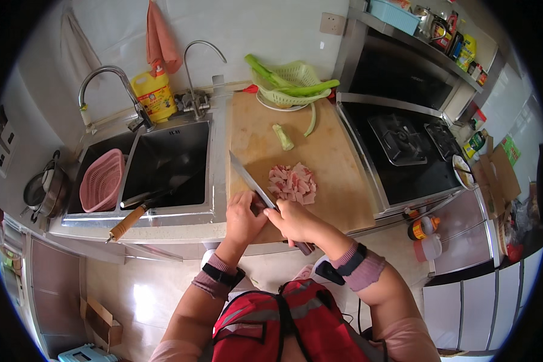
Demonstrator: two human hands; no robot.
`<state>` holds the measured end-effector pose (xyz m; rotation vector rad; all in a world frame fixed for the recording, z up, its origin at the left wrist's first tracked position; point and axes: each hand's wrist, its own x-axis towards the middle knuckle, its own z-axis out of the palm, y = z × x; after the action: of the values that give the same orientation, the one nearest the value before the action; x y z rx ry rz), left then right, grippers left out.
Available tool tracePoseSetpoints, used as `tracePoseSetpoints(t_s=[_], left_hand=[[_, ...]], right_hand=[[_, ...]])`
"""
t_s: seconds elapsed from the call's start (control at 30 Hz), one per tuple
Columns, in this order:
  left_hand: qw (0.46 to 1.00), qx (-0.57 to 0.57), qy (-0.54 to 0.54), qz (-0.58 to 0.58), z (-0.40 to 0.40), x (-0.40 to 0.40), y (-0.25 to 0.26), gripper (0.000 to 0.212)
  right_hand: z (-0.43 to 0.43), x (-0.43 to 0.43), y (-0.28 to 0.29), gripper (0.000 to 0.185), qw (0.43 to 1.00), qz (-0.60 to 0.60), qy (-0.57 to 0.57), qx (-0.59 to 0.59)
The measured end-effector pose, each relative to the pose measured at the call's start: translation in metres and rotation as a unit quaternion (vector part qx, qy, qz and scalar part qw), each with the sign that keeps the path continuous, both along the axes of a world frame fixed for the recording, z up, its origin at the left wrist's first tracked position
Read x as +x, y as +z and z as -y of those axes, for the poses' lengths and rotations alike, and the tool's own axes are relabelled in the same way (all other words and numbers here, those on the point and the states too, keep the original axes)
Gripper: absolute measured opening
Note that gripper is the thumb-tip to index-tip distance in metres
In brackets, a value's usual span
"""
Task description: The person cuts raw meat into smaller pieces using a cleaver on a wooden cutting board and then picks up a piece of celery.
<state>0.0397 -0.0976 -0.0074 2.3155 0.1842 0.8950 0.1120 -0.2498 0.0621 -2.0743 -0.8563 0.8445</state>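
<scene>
My right hand (296, 221) grips the dark handle of a kitchen knife (252, 181), whose blade points away from me to the left. Close against the blade's left side, my left hand (245, 216) rests with curled fingers near the front edge of a wooden cutting board (339, 181). Whatever may lie under those fingers is hidden. Sliced raw meat (294, 182) is heaped just beyond my right hand. Farther back on the board lies a short, pale green vegetable stem piece (283, 137), with a thin green strip (312, 120) to its right.
A light green colander (294, 74) with long green stalks (310, 88) stands at the board's back. To the left is a double sink (169, 158) with a pink basket (103, 181) and a wooden-handled utensil (129, 222) across its front rim. A gas hob (398, 145) adjoins on the right.
</scene>
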Motion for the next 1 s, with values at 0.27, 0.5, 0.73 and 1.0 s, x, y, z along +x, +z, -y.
tracePoseSetpoints(t_s=[0.27,0.5,0.73,1.0], left_hand=[[0.999,0.025,0.017,0.028,0.002,0.005,-0.002,0.016],[0.999,0.044,-0.003,0.015,0.002,-0.001,0.000,0.013],[0.998,0.058,0.010,0.000,0.004,-0.001,-0.001,0.016],[0.996,0.093,0.013,0.009,0.005,-0.003,0.001,0.021]], right_hand=[[0.056,-0.014,0.011,0.044,0.991,-0.120,-0.052,-0.010],[0.060,-0.013,0.003,0.039,0.986,-0.148,-0.065,0.031],[0.062,-0.009,0.005,0.039,0.986,-0.114,-0.100,0.068],[0.046,-0.017,0.008,0.042,0.996,-0.042,-0.071,0.019]])
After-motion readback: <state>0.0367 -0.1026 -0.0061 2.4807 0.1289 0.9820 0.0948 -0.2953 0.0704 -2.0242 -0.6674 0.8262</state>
